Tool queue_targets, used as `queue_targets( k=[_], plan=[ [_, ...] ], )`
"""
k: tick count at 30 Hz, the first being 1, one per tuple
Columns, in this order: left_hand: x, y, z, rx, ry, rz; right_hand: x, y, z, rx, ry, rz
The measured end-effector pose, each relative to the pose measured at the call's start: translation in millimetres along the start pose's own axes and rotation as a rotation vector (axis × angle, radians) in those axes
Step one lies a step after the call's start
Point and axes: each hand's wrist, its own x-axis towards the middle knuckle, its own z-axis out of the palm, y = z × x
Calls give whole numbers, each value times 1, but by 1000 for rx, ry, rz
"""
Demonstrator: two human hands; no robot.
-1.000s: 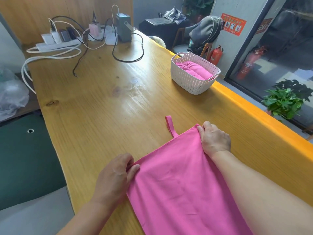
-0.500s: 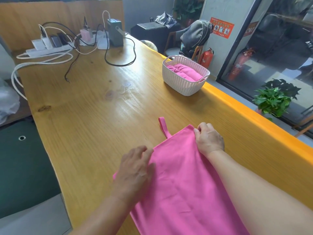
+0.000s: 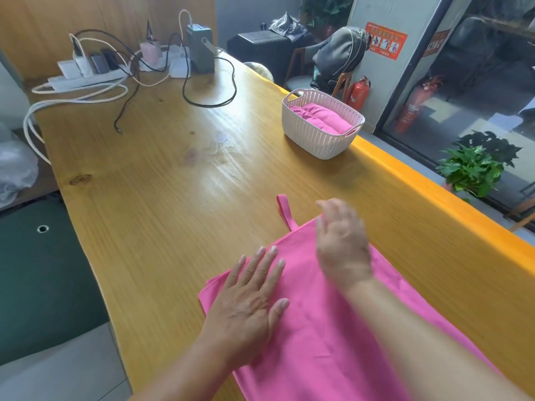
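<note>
A pink cloth [image 3: 318, 328] lies flat on the wooden table [image 3: 173, 198], running off the near edge of the view. A small pink loop [image 3: 285, 211] sticks out from its far edge. My left hand [image 3: 249, 302] lies flat on the cloth's left part, fingers straight and spread. My right hand [image 3: 341, 241] is blurred over the cloth's far edge, fingers extended, holding nothing. A white woven basket [image 3: 315, 137] with folded pink cloths [image 3: 321, 115] inside stands at the table's right side, further away.
A power strip [image 3: 84, 78] with chargers, loose cables [image 3: 202, 96] and a grey-green box [image 3: 199, 47] sit at the far end of the table. The table's orange right edge [image 3: 434, 183] borders a floor with fire extinguishers [image 3: 359, 92] and a potted plant [image 3: 472, 169].
My left hand let go of the cloth's left corner and moved onto the cloth, flattening out. My right hand released the far right corner and now sweeps open over the cloth.
</note>
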Motion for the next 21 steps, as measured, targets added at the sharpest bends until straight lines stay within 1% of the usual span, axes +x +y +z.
queue_targets(
  k=[1,3,4,5,6,11,12,14,15,16,18,19,21],
  plan=[
    [-3,-2,4,8,-15,-3,-21,-17,2,86,-79,-71],
    [-6,-8,9,-1,-43,-12,-62,-42,9,160,-329,-188],
    [-6,-11,11,3,-54,-3,-72,-43,12,143,-437,-206],
    [-6,-14,12,14,-56,8,-74,-38,14,92,-502,-196],
    [-6,-15,12,24,-54,12,-69,-29,13,27,-533,-169],
    [-7,-16,9,50,-68,13,-24,40,1,-183,-549,62],
    [-7,-16,9,56,-69,11,-20,49,-1,-197,-551,112],
    [-7,-15,6,65,-91,7,-22,47,-6,-191,-493,177],
    [-8,-15,6,65,-90,10,-29,37,-9,-159,-451,148],
    [-8,-15,5,55,-95,10,-39,22,-11,-104,-427,74],
    [-7,-15,6,43,-83,19,-70,-1,-14,-2,-461,-63],
    [-7,-17,8,41,-76,18,-82,-3,-13,3,-498,-94],
    [-7,-16,6,31,-107,11,-86,21,-14,-61,-522,-60]
  ],
)
